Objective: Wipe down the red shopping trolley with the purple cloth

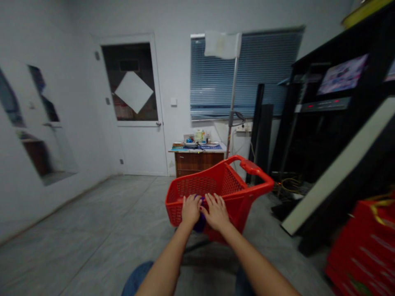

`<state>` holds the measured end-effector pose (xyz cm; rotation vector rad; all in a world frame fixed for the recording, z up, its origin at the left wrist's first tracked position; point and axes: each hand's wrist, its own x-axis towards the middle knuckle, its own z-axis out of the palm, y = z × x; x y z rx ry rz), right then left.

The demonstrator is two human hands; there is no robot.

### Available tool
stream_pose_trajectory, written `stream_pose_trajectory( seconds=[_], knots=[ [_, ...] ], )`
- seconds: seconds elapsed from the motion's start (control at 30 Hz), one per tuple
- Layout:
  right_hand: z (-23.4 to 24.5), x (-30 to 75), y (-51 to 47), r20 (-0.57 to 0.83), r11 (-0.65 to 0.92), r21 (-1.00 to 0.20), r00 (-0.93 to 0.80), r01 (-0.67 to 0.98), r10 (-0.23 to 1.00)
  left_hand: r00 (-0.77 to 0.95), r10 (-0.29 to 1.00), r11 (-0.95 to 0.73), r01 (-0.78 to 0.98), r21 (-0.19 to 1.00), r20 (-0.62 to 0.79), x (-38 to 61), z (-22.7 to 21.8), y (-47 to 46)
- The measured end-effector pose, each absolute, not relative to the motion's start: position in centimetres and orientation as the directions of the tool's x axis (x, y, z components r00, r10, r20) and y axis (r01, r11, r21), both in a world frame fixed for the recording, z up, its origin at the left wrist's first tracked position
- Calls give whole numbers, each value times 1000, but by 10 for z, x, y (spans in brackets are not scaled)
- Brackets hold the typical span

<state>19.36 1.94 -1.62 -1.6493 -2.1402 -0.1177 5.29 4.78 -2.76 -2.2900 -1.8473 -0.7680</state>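
A red plastic shopping basket [234, 185] on wheels stands on the grey floor in front of me, its handle raised at the far right. Both my hands rest at its near rim. My left hand [190, 209] and my right hand [216, 211] lie side by side, fingers curled over a dark blue or purple object [200, 223] that shows between and below them. What that object is I cannot make out. My forearms reach forward from the bottom of the view.
A small wooden cabinet [196, 161] with dishes on top stands against the far wall below a window blind. A white door [135, 111] is to its left. Black shelving [336, 135] and red crates [364, 246] line the right side.
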Motion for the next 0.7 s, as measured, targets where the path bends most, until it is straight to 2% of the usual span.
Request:
stream_pose_trajectory(
  seconds=[0.07,0.2,0.37,0.6,0.7],
  knots=[
    [-10,206,17,387,319,-151,-241,936,890,144,894,-256,941,221,425,39,-25,50],
    [2,231,10,482,172,-88,-109,981,870,99,912,-201,954,224,397,1,-22,53],
    [-2,232,5,505,260,-31,-209,965,837,68,923,-160,963,217,379,-5,-13,50],
    [0,229,6,521,276,-59,-206,959,828,217,891,-314,928,198,398,66,-4,41],
    [2,236,8,518,298,-61,-225,953,825,241,884,-344,915,209,400,62,-5,41]
  ],
)
